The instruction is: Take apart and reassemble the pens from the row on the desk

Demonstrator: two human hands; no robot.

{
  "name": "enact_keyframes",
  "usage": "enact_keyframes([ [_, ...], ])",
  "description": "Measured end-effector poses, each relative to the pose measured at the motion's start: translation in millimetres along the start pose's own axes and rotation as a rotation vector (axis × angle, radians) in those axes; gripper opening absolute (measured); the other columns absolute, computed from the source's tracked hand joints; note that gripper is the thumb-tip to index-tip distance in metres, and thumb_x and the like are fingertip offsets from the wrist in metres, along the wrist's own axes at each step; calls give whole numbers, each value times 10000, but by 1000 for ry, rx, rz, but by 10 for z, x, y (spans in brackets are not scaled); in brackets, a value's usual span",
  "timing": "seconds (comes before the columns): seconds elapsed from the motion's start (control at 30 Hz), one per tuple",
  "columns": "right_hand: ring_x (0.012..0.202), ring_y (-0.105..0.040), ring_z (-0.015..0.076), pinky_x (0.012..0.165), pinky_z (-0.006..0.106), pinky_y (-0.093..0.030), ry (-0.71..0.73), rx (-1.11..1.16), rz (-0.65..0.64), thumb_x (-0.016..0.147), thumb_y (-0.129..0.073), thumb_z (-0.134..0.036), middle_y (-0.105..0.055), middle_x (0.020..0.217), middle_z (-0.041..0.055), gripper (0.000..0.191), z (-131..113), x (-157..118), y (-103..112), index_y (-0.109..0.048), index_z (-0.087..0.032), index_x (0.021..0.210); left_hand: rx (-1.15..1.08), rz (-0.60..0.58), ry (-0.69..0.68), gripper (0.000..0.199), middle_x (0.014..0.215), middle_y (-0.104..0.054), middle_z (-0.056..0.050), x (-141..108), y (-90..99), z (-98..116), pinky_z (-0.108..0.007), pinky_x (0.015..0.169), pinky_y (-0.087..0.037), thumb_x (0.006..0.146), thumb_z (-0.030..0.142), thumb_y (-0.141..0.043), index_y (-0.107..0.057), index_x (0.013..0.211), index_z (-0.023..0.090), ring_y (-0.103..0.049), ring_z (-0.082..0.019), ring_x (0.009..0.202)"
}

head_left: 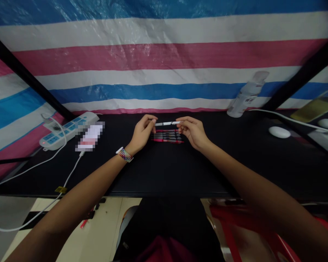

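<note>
Head view. We recorded two bare hands at work over a black desk. Left hand: fingertips and thumb closed in a pinch on the left end of a white pen; a multicoloured wristband circled the wrist. Right hand: thumb and fingers likewise closed on the pen's right end, near its dark markings. We found the white pen held roughly level between the two hands, just beyond a row of pens; whether it touched the desk, we could not tell. The row's pens lay side by side, parallel, with pink-red on the nearest and farthest and darker barrels between.

To the left we listed a white power strip with blue sockets and, just beside it, a flat item, pixelated, with a white cable at its near end. To the right we noted a pale bottle, upright, and a white oval object. Behind all hung a striped plastic sheet of blue, white and pink.
</note>
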State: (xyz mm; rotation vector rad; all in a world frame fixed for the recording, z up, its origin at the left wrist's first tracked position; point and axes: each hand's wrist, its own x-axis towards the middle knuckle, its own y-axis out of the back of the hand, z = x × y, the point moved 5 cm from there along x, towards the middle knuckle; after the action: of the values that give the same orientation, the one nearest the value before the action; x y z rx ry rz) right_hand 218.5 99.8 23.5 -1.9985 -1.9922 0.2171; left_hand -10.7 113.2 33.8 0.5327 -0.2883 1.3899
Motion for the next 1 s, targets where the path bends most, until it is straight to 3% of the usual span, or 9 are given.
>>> enact_keyframes([
  [0.17, 653, -599, 148, 672, 341, -544, 2, 5, 25, 767, -800, -206, -698, 736, 32, 73, -6, 9, 15, -820, -213, 837, 45, 16, -126, 608, 1138, -742, -62, -15, 1, 29, -364, 942, -568, 880, 318, -879, -583, 1409, 273, -730, -224, 1054],
  [0.33, 664, -608, 150, 697, 351, -548, 2, 6, 12, 779, -783, -205, -693, 740, 29, 86, 3, 8, 4, -821, -214, 856, 39, -9, -32, 233, 812, -697, -18, 4, -1, -52, -348, 812, -571, 1098, 393, -623, -700, 1239, 224, -703, -184, 789],
  [0.4, 666, -611, 152, 702, 358, -547, 7, 5, 8, 786, -774, -192, -700, 748, 36, 85, 1, 3, 0, -823, -217, 852, 35, -20, -59, 222, 855, -717, -24, 16, 0, -57, -345, 805, -568, 1074, 351, -659, -697, 1262, 237, -700, -182, 796],
  [0.5, 664, -606, 154, 702, 367, -544, 11, -1, 12, 793, -772, -181, -702, 754, 41, 88, -6, 0, 3, -823, -220, 853, 52, 19, -133, 423, 1137, -751, -67, 24, 27, -42, -352, 891, -572, 929, 235, -801, -671, 1331, 261, -725, -203, 988],
  [0.57, 673, -606, 159, 712, 377, -552, 18, -3, 13, 799, -772, -189, -700, 757, 40, 87, -11, 0, 5, -825, -224, 858, 68, 31, -129, 464, 1175, -750, -75, 21, 35, -47, -358, 915, -571, 880, 200, -823, -682, 1319, 252, -723, -213, 1028],
  [0.73, 702, -618, 170, 733, 390, -572, 29, 4, 3, 791, -798, -213, -706, 775, 39, 86, -11, -6, -10, -820, -227, 873, 88, -15, -8, 160, 998, -778, -63, -2, 6, -69, -346, 831, -562, 992, 335, -760, -771, 1089, 209, -711, -194, 877],
  [0.87, 701, -592, 168, 696, 357, -539, 1, 27, 4, 778, -775, -186, -699, 758, 38, 93, -24, -16, -29, -811, -218, 858, 70, -17, 6, 207, 833, -750, -41, -8, -4, -34, -320, 756, -550, 1018, 393, -748, -779, 959, 197, -677, -172, 767],
  [1.0, 642, -509, 151, 610, 308, -471, -181, 230, -46, 831, -677, -258, -647, 735, 48, 226, -12, -30, -69, -809, -157, 984, 40, -10, 1, 196, 819, -752, -36, -2, -4, -14, -304, 738, -550, 1003, 382, -763, -787, 946, 196, -679, -166, 760],
])
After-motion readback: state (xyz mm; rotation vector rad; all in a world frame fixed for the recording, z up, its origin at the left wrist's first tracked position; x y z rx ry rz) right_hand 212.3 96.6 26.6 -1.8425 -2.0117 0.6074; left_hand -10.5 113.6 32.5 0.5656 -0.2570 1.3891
